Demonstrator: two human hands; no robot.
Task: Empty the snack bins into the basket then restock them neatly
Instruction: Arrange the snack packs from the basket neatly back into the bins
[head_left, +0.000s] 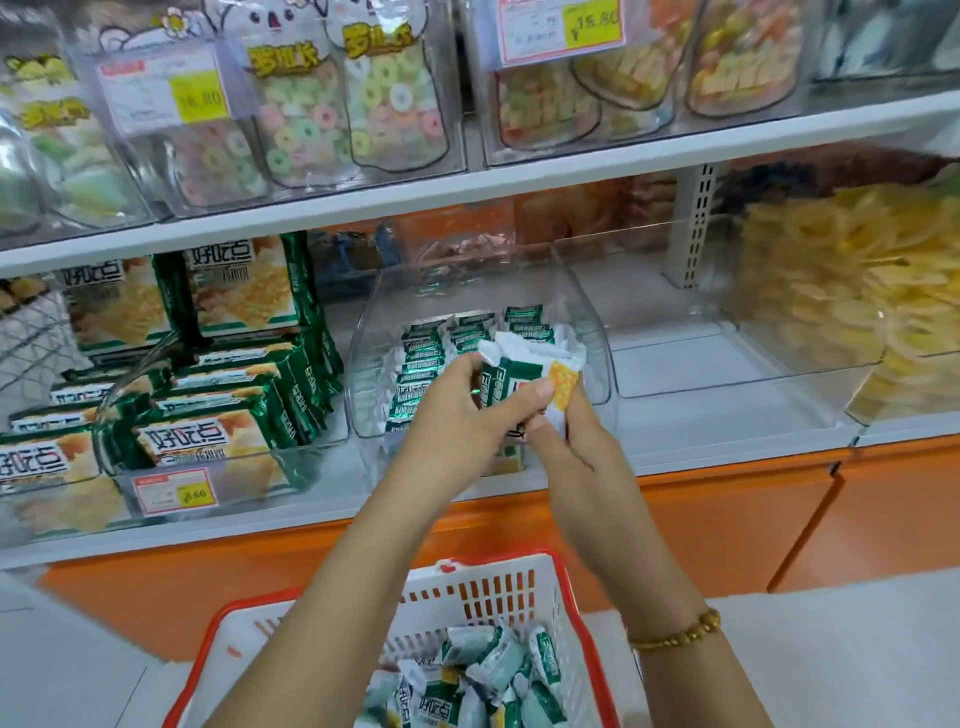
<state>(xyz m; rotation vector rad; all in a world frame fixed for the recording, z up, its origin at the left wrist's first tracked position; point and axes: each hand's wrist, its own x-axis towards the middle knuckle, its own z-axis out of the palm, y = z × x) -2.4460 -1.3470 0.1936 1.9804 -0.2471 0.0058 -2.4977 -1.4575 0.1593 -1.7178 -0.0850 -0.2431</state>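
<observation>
At frame centre, the left hand (462, 415) and right hand (569, 447) together gripped a bunch of green-and-white cracker packets (524, 364) before the clear bin (374, 322). Loose packets (467, 680) lay in the red-and-white basket (488, 592) at the bottom

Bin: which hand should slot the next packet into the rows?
Left, probably: the left hand sits right by the rows in the bin, while the right hand grips the packets from below.
</observation>
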